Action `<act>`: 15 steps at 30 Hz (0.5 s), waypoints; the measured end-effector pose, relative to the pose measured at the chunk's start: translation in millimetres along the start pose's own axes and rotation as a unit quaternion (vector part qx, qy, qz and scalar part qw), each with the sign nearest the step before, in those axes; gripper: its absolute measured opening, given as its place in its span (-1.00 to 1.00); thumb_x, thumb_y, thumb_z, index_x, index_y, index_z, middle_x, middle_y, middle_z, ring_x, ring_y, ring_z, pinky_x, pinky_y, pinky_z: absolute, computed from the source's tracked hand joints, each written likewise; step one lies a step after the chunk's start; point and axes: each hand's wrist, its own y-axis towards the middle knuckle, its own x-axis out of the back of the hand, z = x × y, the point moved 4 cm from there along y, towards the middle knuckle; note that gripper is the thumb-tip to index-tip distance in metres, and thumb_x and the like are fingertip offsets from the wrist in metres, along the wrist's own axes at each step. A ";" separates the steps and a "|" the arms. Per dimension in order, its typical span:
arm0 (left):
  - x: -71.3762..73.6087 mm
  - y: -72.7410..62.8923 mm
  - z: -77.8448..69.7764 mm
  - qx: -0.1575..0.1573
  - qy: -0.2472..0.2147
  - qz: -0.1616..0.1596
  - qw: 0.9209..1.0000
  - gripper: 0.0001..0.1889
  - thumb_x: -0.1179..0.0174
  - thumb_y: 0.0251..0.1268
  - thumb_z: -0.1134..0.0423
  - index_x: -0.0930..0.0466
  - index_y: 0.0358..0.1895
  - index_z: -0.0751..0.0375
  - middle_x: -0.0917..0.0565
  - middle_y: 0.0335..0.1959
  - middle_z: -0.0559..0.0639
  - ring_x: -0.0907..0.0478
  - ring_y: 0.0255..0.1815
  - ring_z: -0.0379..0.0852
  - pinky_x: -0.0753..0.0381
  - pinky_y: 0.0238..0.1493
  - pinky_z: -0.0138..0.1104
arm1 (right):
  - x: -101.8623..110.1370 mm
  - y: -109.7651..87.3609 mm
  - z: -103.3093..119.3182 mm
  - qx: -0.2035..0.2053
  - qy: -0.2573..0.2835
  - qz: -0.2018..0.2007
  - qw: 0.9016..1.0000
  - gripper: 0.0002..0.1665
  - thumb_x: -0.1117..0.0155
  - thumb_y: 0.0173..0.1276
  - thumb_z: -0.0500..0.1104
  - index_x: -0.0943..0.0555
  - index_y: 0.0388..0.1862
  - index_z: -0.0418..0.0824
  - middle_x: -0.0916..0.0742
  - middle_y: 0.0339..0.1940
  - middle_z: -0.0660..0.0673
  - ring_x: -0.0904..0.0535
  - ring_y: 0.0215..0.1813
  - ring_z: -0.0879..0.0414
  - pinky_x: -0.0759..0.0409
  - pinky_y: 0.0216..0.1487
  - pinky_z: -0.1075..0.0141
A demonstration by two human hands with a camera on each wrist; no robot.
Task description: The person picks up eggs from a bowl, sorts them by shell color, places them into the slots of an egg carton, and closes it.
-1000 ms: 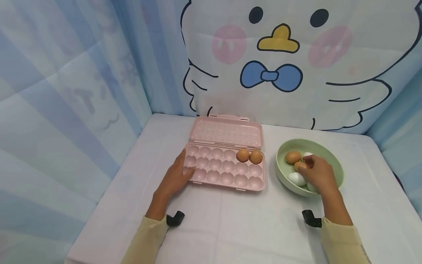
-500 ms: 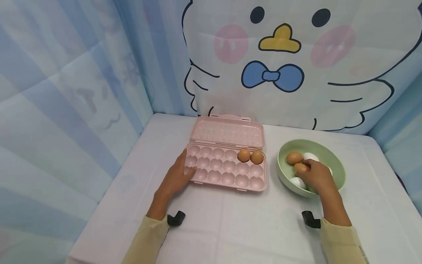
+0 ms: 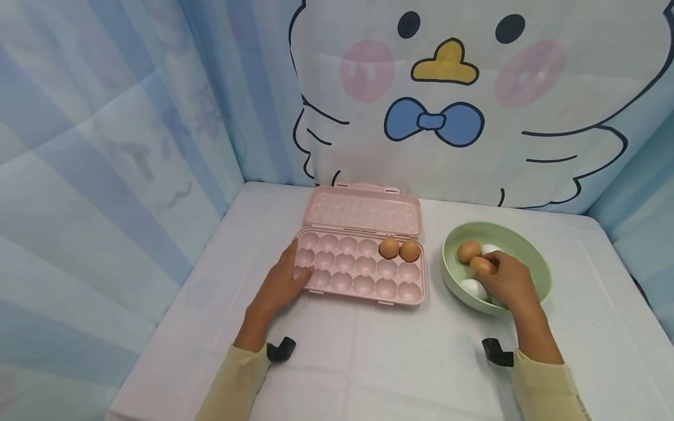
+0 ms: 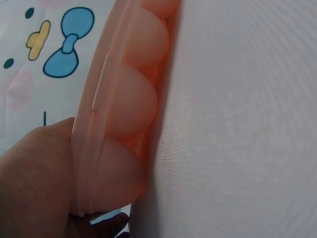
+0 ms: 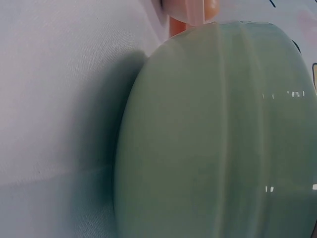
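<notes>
An open pink plastic egg box (image 3: pixel 363 266) lies on the table with its lid (image 3: pixel 363 210) folded back. Two brown eggs (image 3: pixel 389 248) sit side by side in its back row at the right end. My left hand (image 3: pixel 279 283) grips the box's left end; the left wrist view shows the thumb (image 4: pixel 37 163) along the rim and fingertips below. Inside a green bowl (image 3: pixel 539 269) at the right, my right hand (image 3: pixel 508 280) pinches a brown egg (image 3: pixel 481 266). Another brown egg (image 3: pixel 468 251) and white eggs (image 3: pixel 475 289) lie around it, partly hidden by the hand.
A white cloth covers the table (image 3: pixel 363 356). Behind it hangs a printed curtain (image 3: pixel 432 164), with a blue striped curtain (image 3: pixel 131 175) at the left. In the right wrist view the bowl's outer wall (image 5: pixel 198 139) hides the right hand's fingers.
My right hand's fingers have settled around the brown egg, which has shifted very slightly within the bowl. The left hand and the egg box stay in place.
</notes>
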 end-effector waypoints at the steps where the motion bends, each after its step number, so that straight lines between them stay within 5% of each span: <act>1: 0.0 -0.1 0.1 0.001 0.001 0.000 1.000 -0.09 -0.09 0.51 -0.06 0.22 0.71 0.14 -0.02 0.68 0.16 -0.01 0.65 0.16 -0.07 0.55 0.02 | 0.2 -0.6 0.2 0.000 0.005 -0.008 1.000 -0.39 -0.37 0.37 -0.15 -0.49 0.25 -0.52 -0.60 0.13 -0.57 -0.53 0.07 -0.41 -0.48 0.05 -0.22; 7: 0.2 -0.4 0.8 0.001 0.004 0.002 1.000 -0.08 -0.09 0.50 -0.05 0.21 0.71 0.15 -0.01 0.68 0.18 -0.01 0.64 0.18 -0.08 0.55 0.03 | 2.4 -2.3 3.2 0.004 0.032 -0.057 0.998 -0.39 -0.46 0.33 -0.18 -0.49 0.22 -0.49 -0.63 0.12 -0.50 -0.56 0.06 -0.35 -0.49 0.01 -0.12; 15: -0.2 0.3 0.6 0.002 0.007 0.003 1.000 -0.08 -0.09 0.50 -0.06 0.22 0.71 0.15 -0.01 0.69 0.18 0.00 0.65 0.16 -0.07 0.56 0.02 | 6.1 -2.0 7.2 0.017 0.018 -0.074 0.997 -0.32 -0.45 0.35 -0.21 -0.46 0.31 -0.56 -0.59 0.16 -0.56 -0.55 0.08 -0.40 -0.52 0.03 -0.20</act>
